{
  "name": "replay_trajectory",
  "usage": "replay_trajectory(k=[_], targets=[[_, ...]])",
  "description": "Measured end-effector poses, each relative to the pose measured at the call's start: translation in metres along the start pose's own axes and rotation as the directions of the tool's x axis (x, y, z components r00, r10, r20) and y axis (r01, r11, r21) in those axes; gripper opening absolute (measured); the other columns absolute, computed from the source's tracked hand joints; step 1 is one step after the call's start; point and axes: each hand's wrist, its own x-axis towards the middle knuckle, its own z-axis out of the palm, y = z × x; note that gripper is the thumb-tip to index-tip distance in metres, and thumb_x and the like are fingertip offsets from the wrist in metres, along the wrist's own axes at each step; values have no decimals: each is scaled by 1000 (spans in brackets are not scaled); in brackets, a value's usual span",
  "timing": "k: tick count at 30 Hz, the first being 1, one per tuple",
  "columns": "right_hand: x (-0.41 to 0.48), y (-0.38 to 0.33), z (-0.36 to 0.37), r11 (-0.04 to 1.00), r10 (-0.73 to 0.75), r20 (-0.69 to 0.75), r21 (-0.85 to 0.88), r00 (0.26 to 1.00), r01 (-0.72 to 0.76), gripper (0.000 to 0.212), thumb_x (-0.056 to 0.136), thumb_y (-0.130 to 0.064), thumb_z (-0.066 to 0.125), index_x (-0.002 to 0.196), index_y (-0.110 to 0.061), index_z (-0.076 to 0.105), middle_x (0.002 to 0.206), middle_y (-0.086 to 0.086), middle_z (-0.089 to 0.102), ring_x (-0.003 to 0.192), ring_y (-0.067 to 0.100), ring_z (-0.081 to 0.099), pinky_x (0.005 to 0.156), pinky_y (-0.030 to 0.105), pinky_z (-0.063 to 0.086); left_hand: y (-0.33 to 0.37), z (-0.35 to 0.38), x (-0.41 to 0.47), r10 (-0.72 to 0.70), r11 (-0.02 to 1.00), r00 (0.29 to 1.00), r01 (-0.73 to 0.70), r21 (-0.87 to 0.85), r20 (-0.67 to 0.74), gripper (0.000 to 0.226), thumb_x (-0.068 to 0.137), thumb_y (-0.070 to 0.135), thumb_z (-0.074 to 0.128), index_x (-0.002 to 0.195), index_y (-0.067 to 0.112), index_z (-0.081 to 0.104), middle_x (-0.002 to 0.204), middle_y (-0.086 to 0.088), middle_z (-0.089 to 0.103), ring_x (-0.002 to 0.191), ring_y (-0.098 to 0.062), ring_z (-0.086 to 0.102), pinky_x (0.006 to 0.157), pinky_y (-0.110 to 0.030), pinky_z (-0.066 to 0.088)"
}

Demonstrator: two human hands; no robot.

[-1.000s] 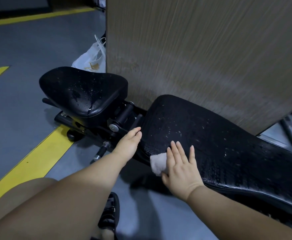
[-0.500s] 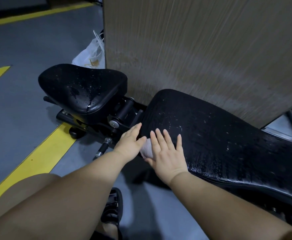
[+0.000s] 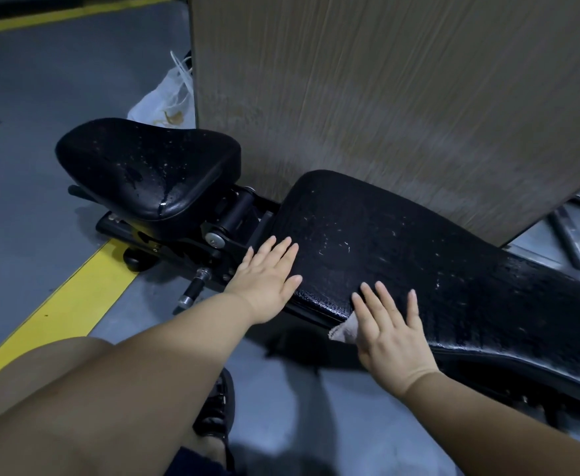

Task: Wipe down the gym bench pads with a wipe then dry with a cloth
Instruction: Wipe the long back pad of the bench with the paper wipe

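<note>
The black gym bench has a long back pad (image 3: 419, 242), wet and flecked with lint, and a separate seat pad (image 3: 147, 173) to its left, beaded with water drops. My right hand (image 3: 390, 331) lies flat with straight fingers on the near edge of the back pad, pressing a pale cloth (image 3: 345, 329) beneath it; only a corner of the cloth pokes out at the left of the palm. My left hand (image 3: 268, 280) rests flat on the left end of the back pad, fingers straight.
A tall wood-grain panel (image 3: 384, 97) stands right behind the bench. A white plastic bag (image 3: 165, 101) lies on the grey floor behind the seat. Yellow floor lines (image 3: 58, 310) run at the left. The bench's metal hinge and adjustment knob (image 3: 196, 286) sit between the pads. My sandalled foot (image 3: 216, 413) is below.
My right hand has slid the cloth to the right along the near edge of the back pad, away from my left hand. My left hand has stayed at the pad's left end.
</note>
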Motion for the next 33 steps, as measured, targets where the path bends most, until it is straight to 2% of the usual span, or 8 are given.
replay_trajectory(k=[3,6,12,18,21,25,30,33], targets=[[18,-17,-6,1000,8,-14,3,1000,-8,84,63,-19,74,137,4,43,147,21,39,139,36,32,106,70,18,1,-2,2,-20,1000,999,20,10,46,60,104,46,18,155,28,-8,160,14,-18,145,-9,-23,120,-43,-8],[41,-38,-13,1000,23,-35,13,999,-23,86,66,-28,79,137,5,44,148,23,37,140,36,30,107,70,17,4,-4,3,-51,999,996,49,19,69,59,104,45,19,154,30,-9,160,16,-19,145,-8,-24,120,-45,-8],[51,-44,-12,1000,-4,-66,22,998,5,87,67,-27,78,141,2,40,149,20,37,141,34,30,107,68,16,9,-10,2,-93,994,990,86,73,102,59,104,45,17,154,30,-10,159,16,-20,145,-9,-23,120,-45,-7],[11,-4,3,999,-8,-82,45,997,12,91,64,-24,79,141,-6,34,147,14,42,138,32,36,107,68,17,9,-11,2,-106,991,987,96,89,120,59,104,45,17,154,30,-10,159,16,-21,145,-9,-24,120,-46,-7],[-24,36,10,998,46,-48,42,998,-44,99,54,-28,85,139,-10,40,143,8,48,135,30,40,105,70,19,10,-11,2,-105,993,987,97,75,121,59,104,45,17,154,30,-10,159,15,-21,145,-10,-24,120,-46,-7],[-57,72,17,982,184,23,37,983,-185,104,51,-31,88,140,-12,36,143,8,49,137,29,33,106,70,16,11,-11,2,-114,991,986,104,83,124,59,105,44,18,154,30,-10,159,14,-21,146,-11,-24,121,-47,-5],[-39,55,12,978,207,11,20,978,-207,105,38,-29,89,133,-3,52,145,14,44,138,29,30,106,70,16,12,-11,4,-130,988,983,117,95,133,59,105,43,18,154,30,-11,159,14,-22,145,-12,-24,120,-47,-5],[-13,25,3,991,130,-54,32,990,-129,97,48,-28,84,135,-3,51,147,14,42,139,29,33,107,69,16,13,-11,4,-134,987,982,121,102,134,59,105,43,18,154,30,-11,159,15,-23,145,-12,-24,121,-46,-5]])
